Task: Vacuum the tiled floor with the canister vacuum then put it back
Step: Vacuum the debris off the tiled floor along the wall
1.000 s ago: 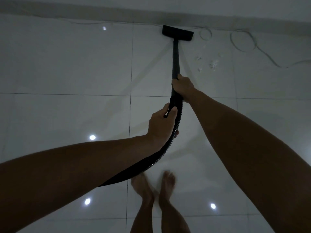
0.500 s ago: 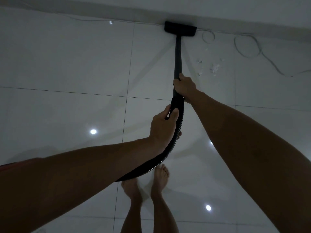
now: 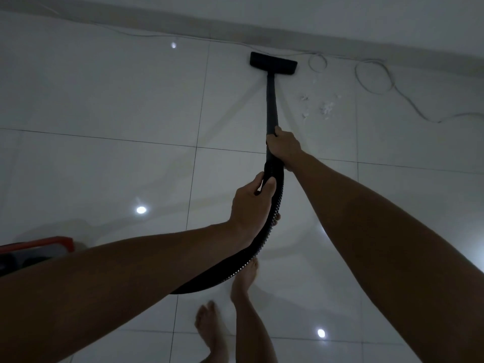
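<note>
A dim home room: glossy white floor tiles [image 3: 104,95], a baseboard [image 3: 340,44], and a loose cable [image 3: 377,77] coiled near the baseboard.

Both hands gripping vacuum wand [image 3: 271,100], tiled floor [image 3: 104,100]

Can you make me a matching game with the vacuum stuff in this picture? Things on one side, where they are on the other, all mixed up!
Things:
1. floor nozzle
2. white scraps
3. left hand
4. right hand

Places:
A. gripping the ribbed hose
B. near the wall, on the tile
C. gripping the straight black tube
D. loose on the floor, right of the tube

Pairs: 1-B, 2-D, 3-A, 4-C
</note>
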